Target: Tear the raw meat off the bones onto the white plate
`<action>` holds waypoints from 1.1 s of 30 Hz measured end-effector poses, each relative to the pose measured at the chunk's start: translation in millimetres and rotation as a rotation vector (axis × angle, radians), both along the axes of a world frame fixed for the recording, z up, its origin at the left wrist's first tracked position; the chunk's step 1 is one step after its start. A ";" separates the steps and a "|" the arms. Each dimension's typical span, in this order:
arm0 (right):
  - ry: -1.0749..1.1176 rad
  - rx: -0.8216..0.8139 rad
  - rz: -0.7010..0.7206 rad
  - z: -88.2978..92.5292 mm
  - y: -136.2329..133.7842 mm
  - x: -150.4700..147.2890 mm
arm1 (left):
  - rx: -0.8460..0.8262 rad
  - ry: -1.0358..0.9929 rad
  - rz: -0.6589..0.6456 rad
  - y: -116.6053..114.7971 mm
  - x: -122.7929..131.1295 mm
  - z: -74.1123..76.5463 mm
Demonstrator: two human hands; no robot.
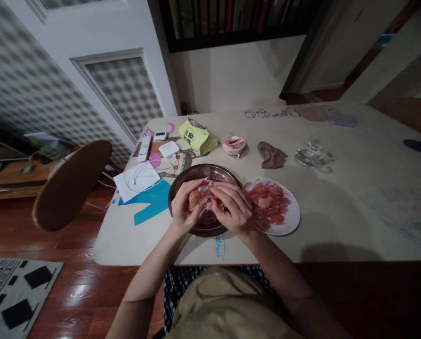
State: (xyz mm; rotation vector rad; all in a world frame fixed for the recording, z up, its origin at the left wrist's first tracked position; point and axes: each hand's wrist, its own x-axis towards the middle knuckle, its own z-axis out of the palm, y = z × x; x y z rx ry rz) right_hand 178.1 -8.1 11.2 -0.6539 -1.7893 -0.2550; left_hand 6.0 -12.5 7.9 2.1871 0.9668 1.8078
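Both of my hands are over a round metal bowl (175,184), fingers curled round a piece of pomelo (196,197) with pinkish flesh and pale membrane. My left hand (182,203) supports it from the left. My right hand (234,205) has its fingertips on its right and upper side, partly hiding it. The bowl's contents are mostly covered by the hands. Just right of the bowl, a white plate (294,217) carries a heap of reddish-pink pomelo flesh (269,203).
Behind the bowl lie a yellow-green packet (197,136), a pink crumpled peel-like piece (235,146), a brown cloth (271,155) and a clear plastic item (311,154). On the left are a remote (145,148), white devices, a cable and paper (134,181). A chair (72,186) stands at the left.
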 end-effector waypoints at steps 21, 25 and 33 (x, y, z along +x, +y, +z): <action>0.025 0.068 -0.096 1.3 -2.7 5.7 | -0.069 0.013 -0.119 -0.4 3.5 2.0; 0.063 0.045 -0.064 2.8 -0.7 2.0 | -0.122 -0.001 -0.112 1.9 1.0 -0.1; 0.070 -0.092 0.009 2.2 0.0 -5.1 | -0.268 -0.015 -0.060 2.7 0.1 -0.7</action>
